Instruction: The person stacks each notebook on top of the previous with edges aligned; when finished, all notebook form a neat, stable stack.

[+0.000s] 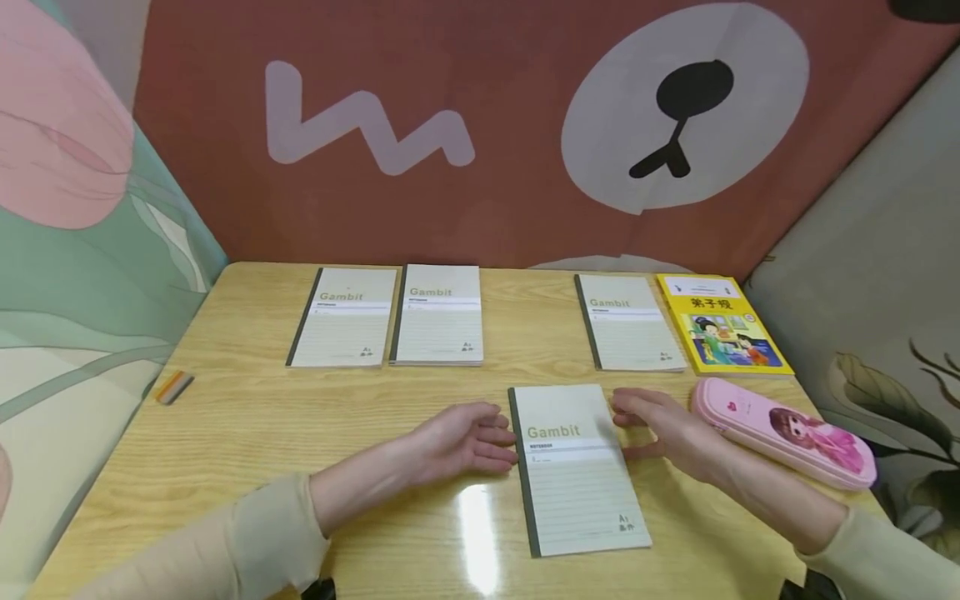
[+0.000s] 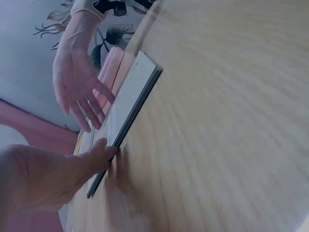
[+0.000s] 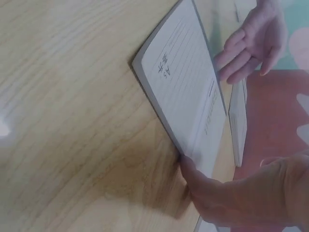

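Note:
A notebook (image 1: 577, 492) with a pale "Gambit" cover and a dark spine lies on the wooden table between my two hands. At its spine side is my left hand (image 1: 467, 442), palm turned inward, fingers extended and fingertips right at the edge. My right hand (image 1: 663, 427) stands at the opposite long edge, fingers slightly bent around no object. In the right wrist view, a fingertip (image 3: 187, 166) of that hand meets the notebook's side. The left wrist view shows the left thumb (image 2: 104, 152) at the dark spine.
Two matching notebooks (image 1: 341, 321) (image 1: 437, 321) lie at the back left, and another notebook (image 1: 630, 325) at the back right. Beside that one is a yellow picture book (image 1: 723, 329). A pink pencil case (image 1: 783, 433) sits near my right forearm. A small striped eraser (image 1: 175, 387) lies by the left edge.

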### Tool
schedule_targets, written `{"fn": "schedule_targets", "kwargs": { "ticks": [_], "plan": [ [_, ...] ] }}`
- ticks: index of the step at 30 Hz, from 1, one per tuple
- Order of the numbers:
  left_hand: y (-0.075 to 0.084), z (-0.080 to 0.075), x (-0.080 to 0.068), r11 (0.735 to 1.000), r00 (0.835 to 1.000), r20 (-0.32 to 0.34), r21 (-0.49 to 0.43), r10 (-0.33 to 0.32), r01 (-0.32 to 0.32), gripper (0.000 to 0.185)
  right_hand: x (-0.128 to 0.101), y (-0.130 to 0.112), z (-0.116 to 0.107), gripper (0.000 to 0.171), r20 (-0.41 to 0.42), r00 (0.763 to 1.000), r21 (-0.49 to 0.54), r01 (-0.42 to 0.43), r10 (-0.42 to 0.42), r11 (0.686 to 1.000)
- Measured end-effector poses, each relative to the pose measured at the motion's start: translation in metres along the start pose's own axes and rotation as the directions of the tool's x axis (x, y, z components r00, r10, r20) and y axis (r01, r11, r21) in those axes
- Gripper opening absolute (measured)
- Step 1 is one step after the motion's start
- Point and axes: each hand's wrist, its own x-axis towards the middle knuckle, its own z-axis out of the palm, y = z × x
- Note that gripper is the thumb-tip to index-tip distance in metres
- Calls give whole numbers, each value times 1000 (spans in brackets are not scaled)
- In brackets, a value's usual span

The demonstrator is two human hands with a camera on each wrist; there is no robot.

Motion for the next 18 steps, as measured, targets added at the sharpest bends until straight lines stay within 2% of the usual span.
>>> {"fn": "schedule_targets", "kwargs": {
  "ticks": [4, 9, 11, 14, 18],
  "plan": [
    [-3, 2, 2, 998, 999, -45, -65, 17, -19, 56, 1, -3, 1, 70, -5, 1000, -5, -19, 19, 1000],
    [-7, 2, 5, 996, 992, -122, -78, 32, -42, 46, 4, -7, 2, 61, 18, 999, -28, -37, 38, 999],
    [-6, 2, 5, 997, 987, -153, -56, 42, -51, 42, 4, -8, 3, 60, 31, 999, -42, -37, 38, 998],
    [-1, 1, 4, 998, 980, -185, 29, 69, -65, 38, 6, -13, 6, 62, 48, 999, -62, -18, 21, 998],
    [13, 0, -1, 988, 979, -172, 132, 106, -84, 41, 9, -27, 9, 65, 64, 997, -55, 41, -38, 998]
  ]
}}
